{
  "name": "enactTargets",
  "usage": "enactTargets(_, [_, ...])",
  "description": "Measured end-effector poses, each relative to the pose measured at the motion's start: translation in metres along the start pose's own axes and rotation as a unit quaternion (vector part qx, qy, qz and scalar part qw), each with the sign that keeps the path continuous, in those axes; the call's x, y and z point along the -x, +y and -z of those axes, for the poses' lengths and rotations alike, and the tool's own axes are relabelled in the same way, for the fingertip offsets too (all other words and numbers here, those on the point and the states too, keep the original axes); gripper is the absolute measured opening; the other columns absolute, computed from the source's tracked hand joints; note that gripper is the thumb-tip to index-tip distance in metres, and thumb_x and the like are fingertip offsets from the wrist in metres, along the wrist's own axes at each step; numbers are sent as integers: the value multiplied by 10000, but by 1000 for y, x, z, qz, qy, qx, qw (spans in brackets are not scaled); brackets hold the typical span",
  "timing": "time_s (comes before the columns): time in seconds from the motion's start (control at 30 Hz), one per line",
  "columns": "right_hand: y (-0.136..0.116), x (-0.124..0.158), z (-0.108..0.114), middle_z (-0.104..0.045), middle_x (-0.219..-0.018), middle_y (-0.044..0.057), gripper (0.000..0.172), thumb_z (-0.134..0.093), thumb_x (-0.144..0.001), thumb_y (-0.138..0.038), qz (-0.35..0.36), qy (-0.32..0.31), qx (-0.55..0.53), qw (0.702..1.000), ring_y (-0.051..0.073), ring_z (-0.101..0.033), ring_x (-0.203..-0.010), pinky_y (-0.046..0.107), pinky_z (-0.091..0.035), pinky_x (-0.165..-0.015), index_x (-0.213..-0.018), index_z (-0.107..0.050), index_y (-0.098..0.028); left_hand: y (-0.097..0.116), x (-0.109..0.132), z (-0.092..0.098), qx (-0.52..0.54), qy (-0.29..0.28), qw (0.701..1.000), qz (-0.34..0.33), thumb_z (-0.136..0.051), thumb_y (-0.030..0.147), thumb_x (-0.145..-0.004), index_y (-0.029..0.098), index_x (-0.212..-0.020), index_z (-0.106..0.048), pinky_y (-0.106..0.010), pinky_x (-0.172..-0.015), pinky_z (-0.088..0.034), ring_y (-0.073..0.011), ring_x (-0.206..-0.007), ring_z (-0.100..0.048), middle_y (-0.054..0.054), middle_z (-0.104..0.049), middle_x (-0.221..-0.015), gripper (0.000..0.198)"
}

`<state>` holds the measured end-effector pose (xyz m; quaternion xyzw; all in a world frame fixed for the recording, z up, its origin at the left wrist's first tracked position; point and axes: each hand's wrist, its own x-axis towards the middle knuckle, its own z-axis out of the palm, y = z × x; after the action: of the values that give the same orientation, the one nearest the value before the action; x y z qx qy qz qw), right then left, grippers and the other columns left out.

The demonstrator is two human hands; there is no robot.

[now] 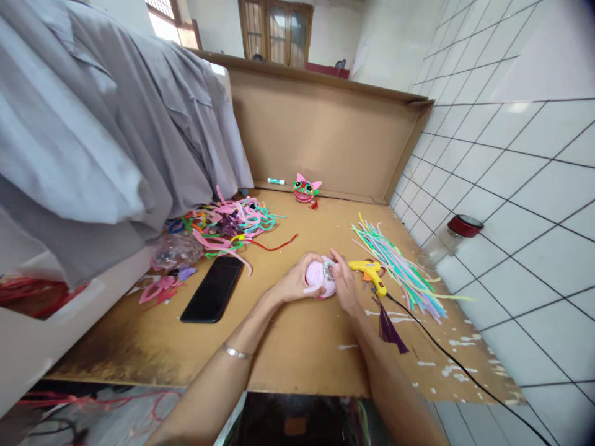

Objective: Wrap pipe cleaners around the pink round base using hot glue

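Between my two hands, just above the middle of the table, is a round pale-purple coil of fuzzy pipe cleaner (315,273) with a red edge at its underside. My left hand (297,277) wraps its left side, fingers closed around the rim. On the opposite side, my right hand (344,282) presses its fingers against the coil, near a greyish patch on its surface. A yellow hot glue gun (370,273) lies right beside my right hand, its black cord running to the lower right. A dark purple tassel (390,328) rests below it.
Loose pipe cleaners (400,266) lie in a bundle at the right, near a jar with a red lid (460,227). A black phone (212,290) and a tangled colourful pile (237,217) are at left. A decorated animal-face piece (305,188) stands at the back by a marker (276,181).
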<state>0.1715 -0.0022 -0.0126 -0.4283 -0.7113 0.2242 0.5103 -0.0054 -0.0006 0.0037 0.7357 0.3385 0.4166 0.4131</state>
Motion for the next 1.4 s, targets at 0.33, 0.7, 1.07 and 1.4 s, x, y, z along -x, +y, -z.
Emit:
enactTargets(0.33, [-11,1,1,-586,-1201,107,483,-282,-1007,-476,41,-24,57,997,235,-541,-1165,427,-445,-1037,-1273,-611,-244,2,0,-1,-8,2,1000,-20,-749,222,-611,202,-1125,-485,-421,-1035,-444,-254,-1147,-560,-89,-572,-1251,578])
enactTargets(0.7, [-2,3,-3,-593,-1239,108,487,-284,-1003,-484,28,-23,34,999,230,-537,-1195,427,-438,-1046,-1320,-559,-236,5,0,0,-18,2,1000,-5,-749,213,-603,204,-1134,-485,-416,-1034,-437,-252,-1146,-553,-86,-558,-1268,594])
enactTargets(1.07, [2,4,-4,-589,-1238,126,460,-296,-1005,-440,23,-23,68,997,241,-535,-1185,448,-435,-1041,-1308,-557,-213,2,-1,-2,-7,-1,1000,-20,-754,226,-614,214,-1141,-481,-422,-1066,-416,-254,-1186,-547,-89,-548,-1296,594])
enactTargets(1.4, [-3,3,-2,-578,-1191,99,440,-287,-1002,-429,45,-28,76,996,234,-537,-1150,433,-438,-1015,-1226,-616,-240,4,-1,-2,-14,-7,1000,-26,-747,183,-598,202,-1120,-484,-419,-1043,-433,-250,-1160,-552,-90,-567,-1268,585])
